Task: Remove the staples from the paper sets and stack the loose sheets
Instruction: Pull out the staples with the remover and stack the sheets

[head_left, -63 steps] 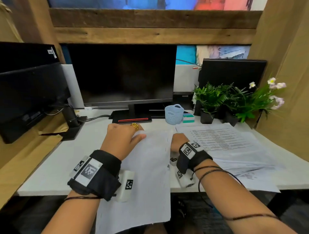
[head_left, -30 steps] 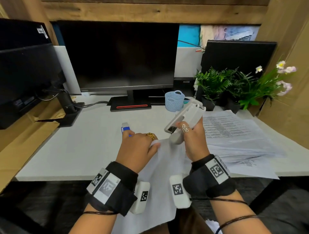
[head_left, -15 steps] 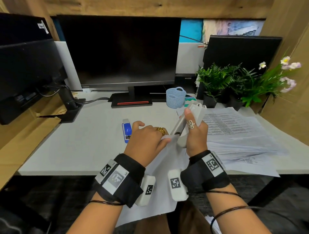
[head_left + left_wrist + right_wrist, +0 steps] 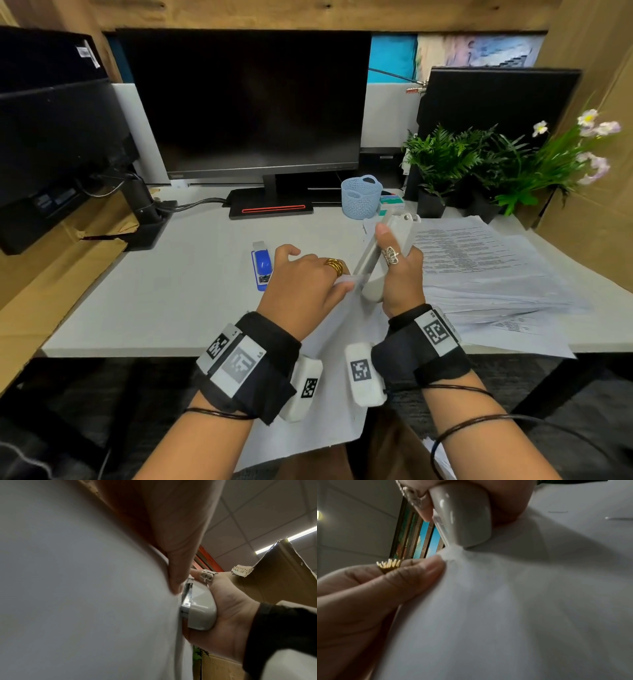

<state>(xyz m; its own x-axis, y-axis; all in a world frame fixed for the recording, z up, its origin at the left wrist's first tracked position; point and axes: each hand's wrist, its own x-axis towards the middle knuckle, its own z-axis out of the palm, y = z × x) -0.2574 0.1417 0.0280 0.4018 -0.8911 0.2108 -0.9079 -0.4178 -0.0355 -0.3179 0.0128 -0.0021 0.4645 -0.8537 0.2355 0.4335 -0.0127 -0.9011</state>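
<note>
Pinching the stapled white paper set's (image 4: pixel 329 359) corner above the desk edge, her left hand (image 4: pixel 301 284) should hold taut while the right hand (image 4: pixel 400 277), gripping the grey stapler-shaped staple remover (image 4: pixel 383 253), levers gently.

Open desk (image 4: pixel 164 291) is left at near left; passage is blocked far by monitor (image 4: pixel 246 102), right by paper pile (image 4: pixel 479 267).

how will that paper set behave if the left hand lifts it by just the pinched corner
Probably floppy: the paper set already droops over the desk edge and puckers where the stapler bites it. Likely light, since the left hand holds it with a pinch. The corner may tear if pulled hard.
</note>
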